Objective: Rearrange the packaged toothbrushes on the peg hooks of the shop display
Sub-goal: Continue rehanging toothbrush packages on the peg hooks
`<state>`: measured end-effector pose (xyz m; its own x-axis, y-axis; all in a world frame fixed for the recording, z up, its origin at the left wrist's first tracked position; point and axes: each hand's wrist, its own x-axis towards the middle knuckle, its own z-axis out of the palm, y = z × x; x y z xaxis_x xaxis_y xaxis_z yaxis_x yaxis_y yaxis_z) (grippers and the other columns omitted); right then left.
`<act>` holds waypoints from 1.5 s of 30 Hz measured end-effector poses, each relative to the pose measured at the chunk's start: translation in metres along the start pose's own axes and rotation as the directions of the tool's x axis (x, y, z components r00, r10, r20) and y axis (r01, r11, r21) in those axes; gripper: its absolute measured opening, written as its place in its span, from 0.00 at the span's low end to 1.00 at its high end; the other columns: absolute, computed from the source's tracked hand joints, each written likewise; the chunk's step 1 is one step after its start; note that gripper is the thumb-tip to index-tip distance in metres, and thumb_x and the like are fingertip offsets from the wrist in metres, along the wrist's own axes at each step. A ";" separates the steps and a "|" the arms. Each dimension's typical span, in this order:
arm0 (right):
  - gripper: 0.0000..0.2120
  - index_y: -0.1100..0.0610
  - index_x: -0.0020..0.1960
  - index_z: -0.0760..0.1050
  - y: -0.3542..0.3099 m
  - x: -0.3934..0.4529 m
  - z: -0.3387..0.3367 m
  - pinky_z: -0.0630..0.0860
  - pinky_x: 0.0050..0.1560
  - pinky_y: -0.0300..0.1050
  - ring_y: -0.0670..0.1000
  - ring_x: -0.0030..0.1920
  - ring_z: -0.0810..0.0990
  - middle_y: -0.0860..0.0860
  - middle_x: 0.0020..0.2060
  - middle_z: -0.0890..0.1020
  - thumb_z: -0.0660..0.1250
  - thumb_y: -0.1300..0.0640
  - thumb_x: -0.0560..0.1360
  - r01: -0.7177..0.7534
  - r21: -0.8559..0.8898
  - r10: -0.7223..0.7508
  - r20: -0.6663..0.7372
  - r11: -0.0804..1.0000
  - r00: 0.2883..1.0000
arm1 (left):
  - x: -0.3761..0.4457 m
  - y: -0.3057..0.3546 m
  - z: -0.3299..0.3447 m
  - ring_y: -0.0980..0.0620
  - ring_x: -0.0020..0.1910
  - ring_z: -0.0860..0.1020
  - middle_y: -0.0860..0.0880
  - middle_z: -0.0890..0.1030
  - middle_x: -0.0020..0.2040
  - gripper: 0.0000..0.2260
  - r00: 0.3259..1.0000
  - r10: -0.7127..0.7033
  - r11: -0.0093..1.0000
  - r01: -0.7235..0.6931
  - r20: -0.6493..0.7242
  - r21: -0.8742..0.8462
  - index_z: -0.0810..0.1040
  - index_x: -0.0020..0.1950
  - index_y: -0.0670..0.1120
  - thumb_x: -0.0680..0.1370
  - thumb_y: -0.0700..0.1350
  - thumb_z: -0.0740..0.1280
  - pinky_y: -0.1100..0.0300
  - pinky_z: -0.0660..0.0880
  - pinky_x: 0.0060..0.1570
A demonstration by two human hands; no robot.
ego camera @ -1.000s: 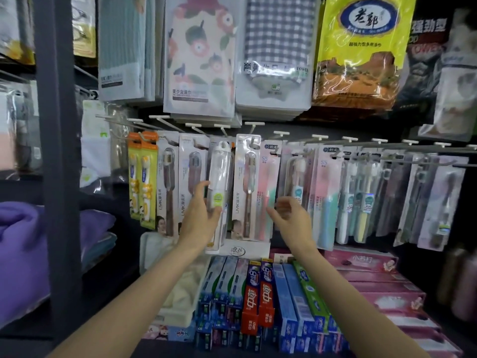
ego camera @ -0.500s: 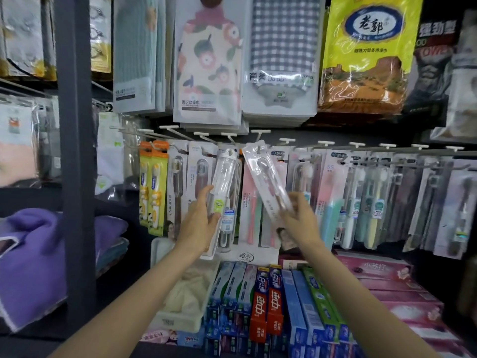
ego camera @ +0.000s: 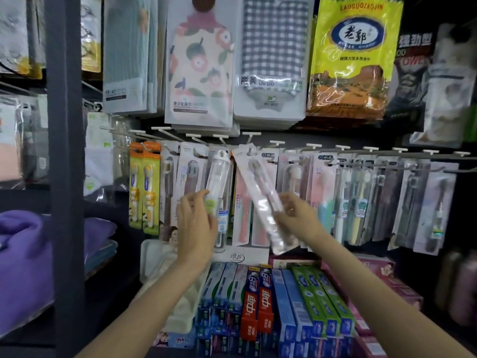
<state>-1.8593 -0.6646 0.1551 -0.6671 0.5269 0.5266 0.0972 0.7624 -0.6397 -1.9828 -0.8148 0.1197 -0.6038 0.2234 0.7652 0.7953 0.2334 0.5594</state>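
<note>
Far left, purple towels [ego camera: 20, 267] sit folded on a shelf beside the dark upright post [ego camera: 65, 177], and then we reach the peg hooks [ego camera: 313, 146] with their row of packaged toothbrushes. The left hand [ego camera: 197, 228] is up at the clear tube pack [ego camera: 219, 187], fingers [ego camera: 192, 200] loosely curled and slightly spread against its lower half (whether they truly grip it, I cannot tell). Moving right, the right hand [ego camera: 296, 218] has the pink blister pack [ego camera: 260, 200] clamped between thumb and fingers at its middle; the pack tilts hard, top corner up by its hook, bottom end swung out toward the camera. Below, toothpaste boxes [ego camera: 258, 306] stand packed in a row.
</note>
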 end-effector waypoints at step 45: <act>0.29 0.61 0.75 0.51 0.227 0.039 -0.120 0.64 0.69 0.51 0.58 0.69 0.66 0.58 0.69 0.66 0.59 0.61 0.79 -0.253 0.319 0.329 -0.214 0.914 0.920 | -0.065 0.163 0.199 0.47 0.56 0.71 0.46 0.70 0.58 0.19 0.929 0.258 0.959 -0.281 0.267 0.048 0.73 0.64 0.47 0.75 0.34 0.63 0.51 0.71 0.58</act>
<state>-1.7740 -0.4258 0.0973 -0.4233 0.8160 0.3937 0.0219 0.4436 -0.8959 -1.8240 -0.6027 0.0976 -0.3695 0.5200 0.7701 0.9292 0.2069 0.3061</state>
